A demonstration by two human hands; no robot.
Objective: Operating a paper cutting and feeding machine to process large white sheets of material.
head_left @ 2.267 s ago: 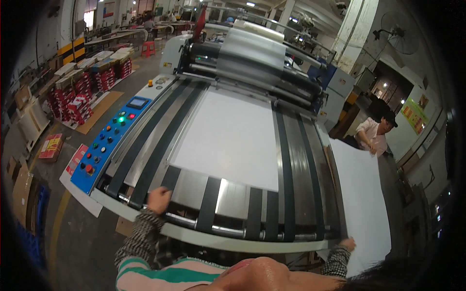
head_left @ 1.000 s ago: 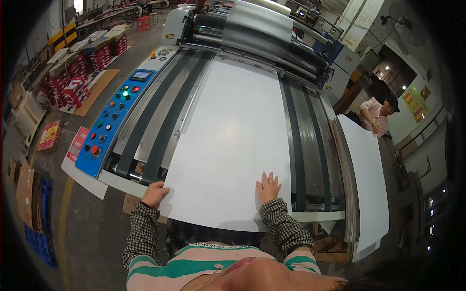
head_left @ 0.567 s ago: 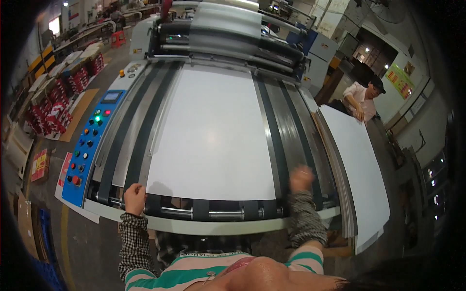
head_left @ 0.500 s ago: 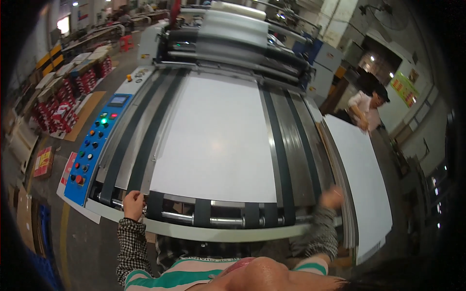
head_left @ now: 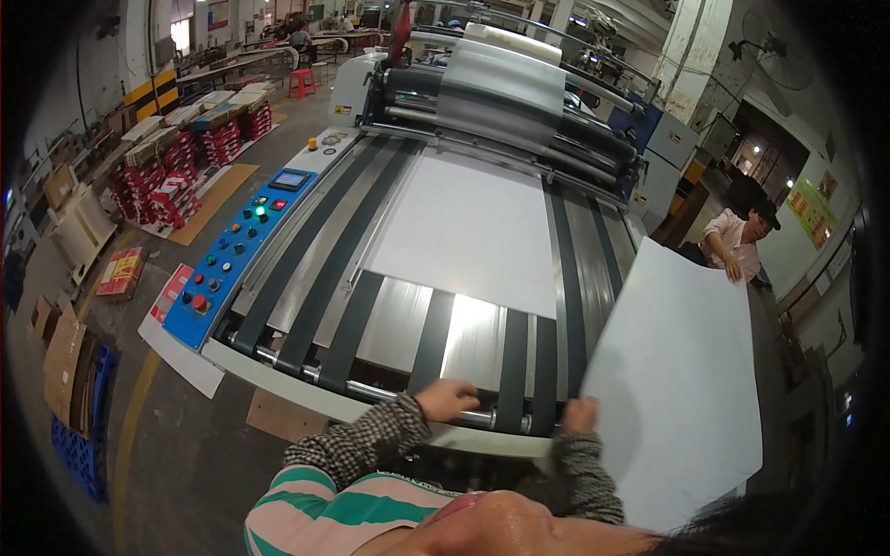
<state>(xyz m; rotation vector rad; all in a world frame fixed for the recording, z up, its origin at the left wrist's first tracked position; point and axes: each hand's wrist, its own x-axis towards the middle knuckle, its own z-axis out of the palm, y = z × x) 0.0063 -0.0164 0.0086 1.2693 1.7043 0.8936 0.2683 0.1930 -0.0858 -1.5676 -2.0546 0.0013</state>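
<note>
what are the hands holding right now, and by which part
The right hand grips the rightmost white sheet by its left edge; the left hand holds nothing.

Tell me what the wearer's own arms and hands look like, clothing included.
The left hand and blurred right hand look ungloved. Both forearms have finely checked dark and pale sleeves; a striped top in green and pale pink shows at the left shoulder.

no lettering can be read: the yellow-green rectangular wall poster (head_left: 811,211) and the red-and-yellow rectangular package (head_left: 120,274) bear print too small to make out.
</note>
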